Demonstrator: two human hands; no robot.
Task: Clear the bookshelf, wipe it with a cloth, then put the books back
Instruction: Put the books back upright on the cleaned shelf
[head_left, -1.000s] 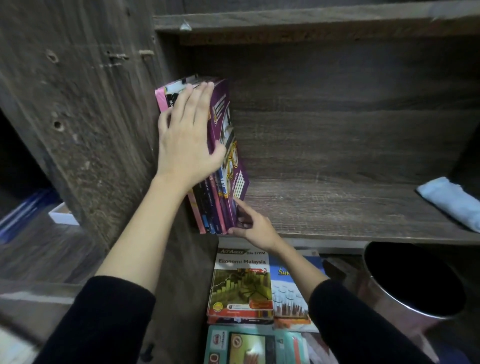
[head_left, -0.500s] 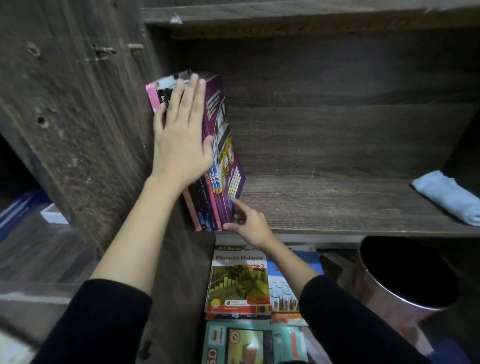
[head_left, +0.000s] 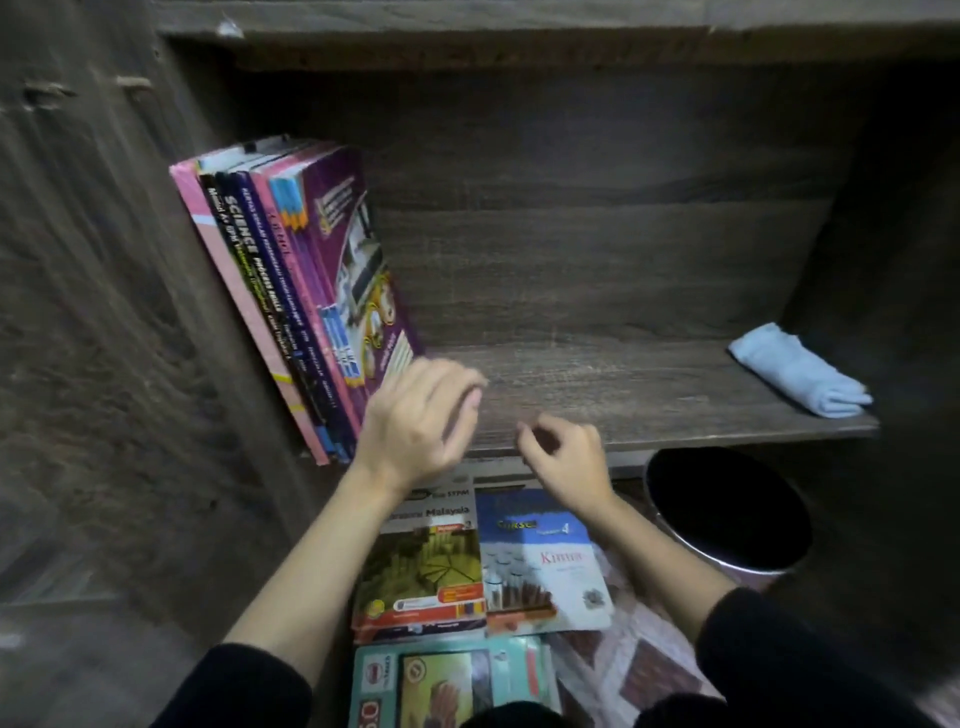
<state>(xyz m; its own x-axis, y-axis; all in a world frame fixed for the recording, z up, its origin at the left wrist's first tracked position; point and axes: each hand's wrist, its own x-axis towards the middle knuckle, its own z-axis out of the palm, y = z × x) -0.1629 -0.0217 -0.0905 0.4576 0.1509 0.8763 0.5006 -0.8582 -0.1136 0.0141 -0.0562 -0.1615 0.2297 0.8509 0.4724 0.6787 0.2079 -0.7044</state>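
Head view: glossy books (head_left: 291, 291) are leaning against the left wall of the rough, dark wooden shelf (head_left: 623, 384), and a folded pale cloth (head_left: 800, 371) is lying at its right end. The left hand (head_left: 415, 415) and right hand (head_left: 566, 457) are hovering, each grip loose and holding nothing.

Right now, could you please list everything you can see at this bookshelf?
shelf: one, dark brown wood, across the view.
upright books: about six, pink, black, blue and purple, at the shelf's left end, leaning left against the side wall.
cloth: one, light blue, folded, at the shelf's right end.
floor books: at least three covers showing, green-yellow, blue-white and teal, lying flat below the shelf.
bin: one, shiny metal with a dark inside, below the shelf's right part.
left hand: one, fingers relaxed, holding nothing, in front of the upright books' lower end.
right hand: one, fingers loosely curled, holding nothing, at the shelf's front edge.
sleeves: two, black, at the bottom of the view.
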